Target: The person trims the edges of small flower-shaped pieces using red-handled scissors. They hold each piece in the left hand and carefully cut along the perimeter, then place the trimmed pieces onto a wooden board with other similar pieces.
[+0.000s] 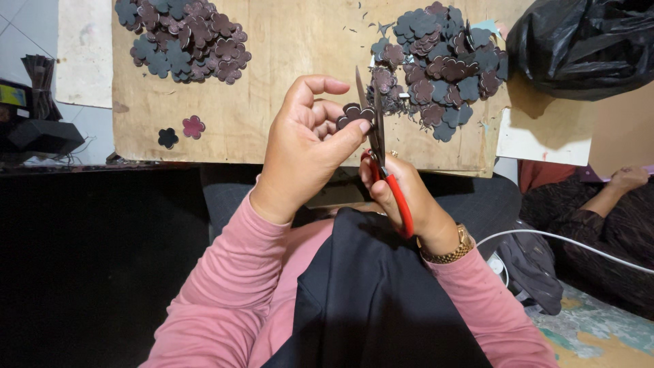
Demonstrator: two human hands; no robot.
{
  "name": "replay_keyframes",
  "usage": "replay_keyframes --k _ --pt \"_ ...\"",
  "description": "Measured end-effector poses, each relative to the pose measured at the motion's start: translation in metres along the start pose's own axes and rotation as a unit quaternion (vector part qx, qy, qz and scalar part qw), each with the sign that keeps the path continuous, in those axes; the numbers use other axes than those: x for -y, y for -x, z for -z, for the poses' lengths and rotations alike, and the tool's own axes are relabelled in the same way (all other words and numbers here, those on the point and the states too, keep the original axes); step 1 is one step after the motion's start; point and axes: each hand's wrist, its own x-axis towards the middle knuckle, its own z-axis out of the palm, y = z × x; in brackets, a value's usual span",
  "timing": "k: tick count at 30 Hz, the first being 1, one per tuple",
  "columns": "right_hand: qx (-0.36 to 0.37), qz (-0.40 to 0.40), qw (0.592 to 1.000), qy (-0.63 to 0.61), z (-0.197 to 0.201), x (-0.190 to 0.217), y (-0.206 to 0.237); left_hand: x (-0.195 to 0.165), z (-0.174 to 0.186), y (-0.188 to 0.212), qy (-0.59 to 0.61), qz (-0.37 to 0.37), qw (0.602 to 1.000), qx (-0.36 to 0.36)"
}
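Note:
My left hand [303, 146] pinches a small dark brown flower-shaped cutout [354, 114] between thumb and fingers, above the front edge of a wooden board [286, 61]. My right hand [402, 194] grips red-handled scissors [379, 140], blades pointing up and set against the cutout's right edge. A gold watch sits on my right wrist. Both sleeves are pink.
One pile of dark flower cutouts [184, 37] lies at the board's back left, a second pile [439, 58] at the back right. Two single flowers [181, 131] lie near the left front. A black plastic bag [586, 41] sits far right. Another person's hand [627, 178] rests at right.

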Motion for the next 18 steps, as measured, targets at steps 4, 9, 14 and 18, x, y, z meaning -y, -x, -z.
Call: replay_keyframes --k 4,9,14,18 --pt "0.003 0.003 1.000 -0.017 -0.0004 -0.0011 -0.0001 -0.0011 0.0014 -0.0002 0.012 0.010 1.000 0.002" --pt "0.009 -0.033 0.998 -0.057 -0.0014 -0.0029 0.0010 -0.0027 0.0028 -0.0003 0.008 0.013 1.000 0.004" --pt "0.009 -0.014 0.998 -0.062 -0.0012 -0.0047 0.0022 -0.0033 0.0040 -0.0004 0.018 0.011 1.000 0.003" --pt "0.003 -0.032 0.997 -0.064 -0.0013 -0.0073 0.0028 -0.0025 0.0062 -0.0001 0.016 0.009 1.000 0.004"
